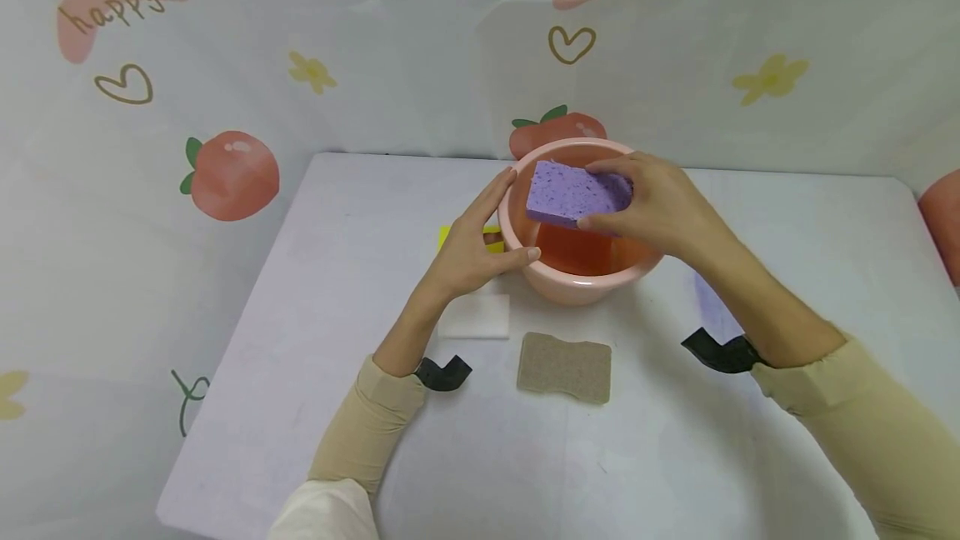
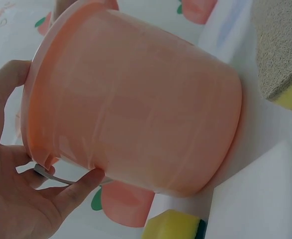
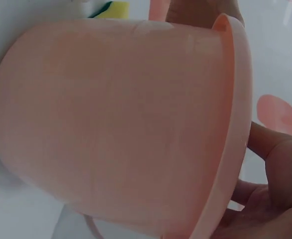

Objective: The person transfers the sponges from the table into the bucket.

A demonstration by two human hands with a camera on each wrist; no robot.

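In the head view, a purple speckled sponge (image 1: 566, 194) is held above the mouth of a pink bucket (image 1: 573, 280). My right hand (image 1: 660, 202) pinches it by its right end, thumb on the near side and fingers on the far side. My left hand (image 1: 476, 244) holds the bucket's left rim, thumb at the front and fingers spread toward the back. The left wrist view shows these fingers (image 2: 76, 196) by the thin bucket handle (image 2: 56, 178). In the right wrist view, the bucket wall (image 3: 121, 124) hides the sponge.
Left of the bucket, partly behind my left hand, lies a yellow sponge (image 2: 170, 226) with a dark green layer. A white sponge block (image 1: 474, 317) and a grey-brown sponge (image 1: 565, 367) lie in front. A purple patch (image 1: 712, 307) shows by my right forearm.
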